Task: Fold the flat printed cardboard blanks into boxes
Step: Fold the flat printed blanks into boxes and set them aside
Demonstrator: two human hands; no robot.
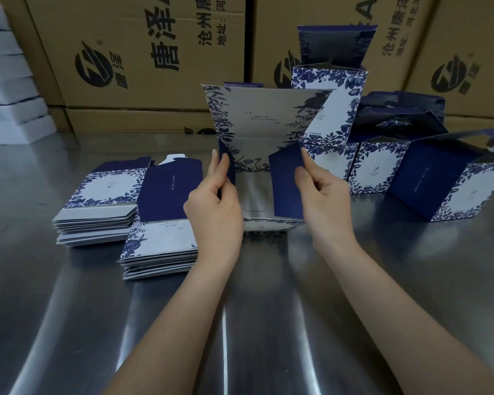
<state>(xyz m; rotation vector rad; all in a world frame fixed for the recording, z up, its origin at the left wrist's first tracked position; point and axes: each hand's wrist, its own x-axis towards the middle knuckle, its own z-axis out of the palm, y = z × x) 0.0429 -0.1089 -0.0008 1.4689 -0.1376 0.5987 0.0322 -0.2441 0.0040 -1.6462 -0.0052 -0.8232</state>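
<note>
The near half of the bench [69, 323] offers open passage. Two stacks of flat blanks [160, 252] obstruct the left side; folded boxes [439, 181] crowd the right; shipping cartons [143, 89] close off the rear.

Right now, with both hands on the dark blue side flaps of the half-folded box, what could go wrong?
1. The left grip and right grip pinch only the edges of the dark blue side flaps; uneven pressure might crease the half-folded blue-and-white printed cardboard blank away from its folds.
2. Its upright panel stands in front of the stacked finished floral boxes; a push backward could topple them.
</note>
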